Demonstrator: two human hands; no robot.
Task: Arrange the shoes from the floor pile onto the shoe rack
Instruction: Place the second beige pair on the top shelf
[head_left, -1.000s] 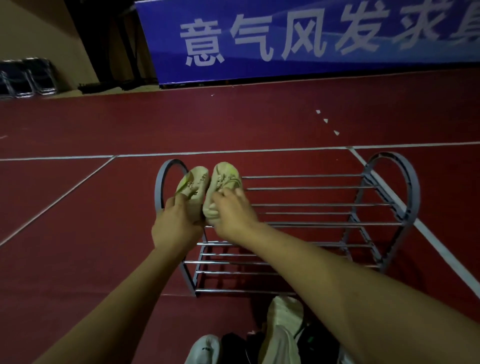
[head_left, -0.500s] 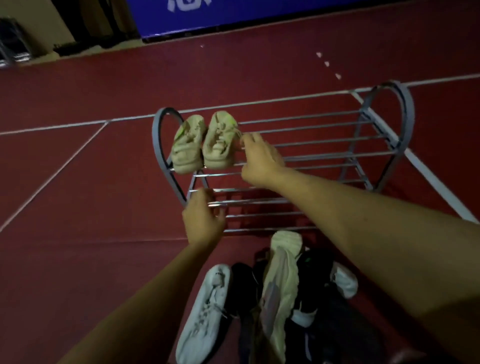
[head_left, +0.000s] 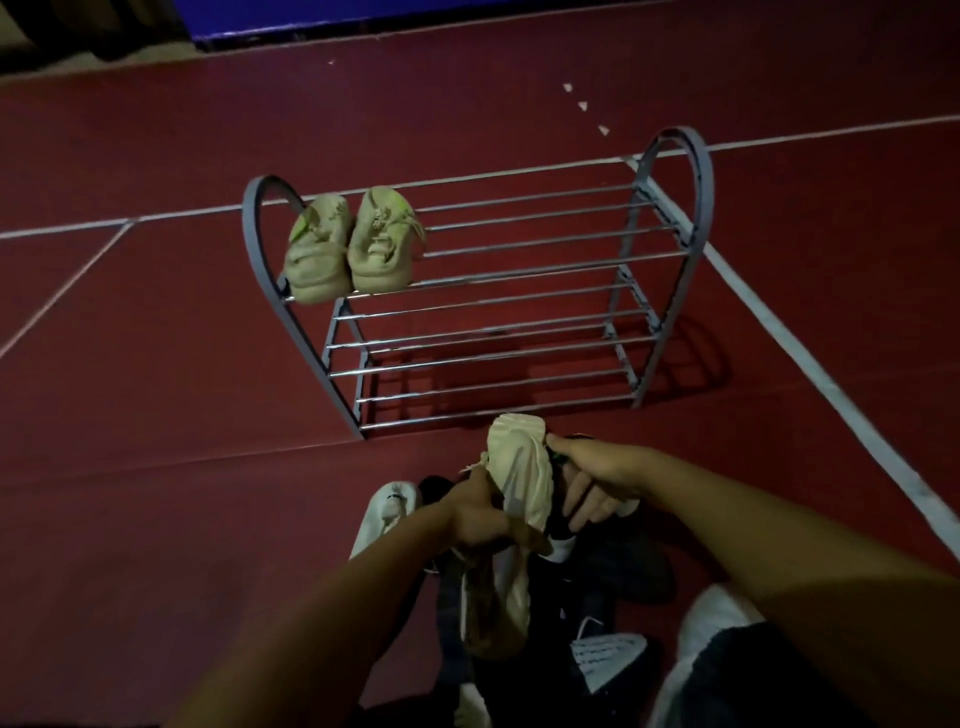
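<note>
A grey metal shoe rack (head_left: 681, 156) with two tiers of bars stands on the red floor. A pair of beige shoes with green trim (head_left: 349, 248) sits at the left end of its top tier, heels toward me. In front of the rack lies the floor pile (head_left: 613, 571) of dark and white shoes. My left hand (head_left: 475, 517) grips a beige shoe (head_left: 519, 467) at its middle, toe pointing at the rack. My right hand (head_left: 592, 483) is beside it, thumb against the beige shoe and fingers round a dark shoe (head_left: 557, 512) that is mostly hidden.
A white shoe (head_left: 384, 517) lies left of my hands, and other white shoes (head_left: 709, 618) lie near the bottom right. White floor lines (head_left: 810, 364) run past the rack's right end. A blue banner edge (head_left: 311, 21) lines the far side.
Both hands left the pair on the top tier and came back down to the pile. My left hand now holds a beige shoe, and the view has tilted downward.
</note>
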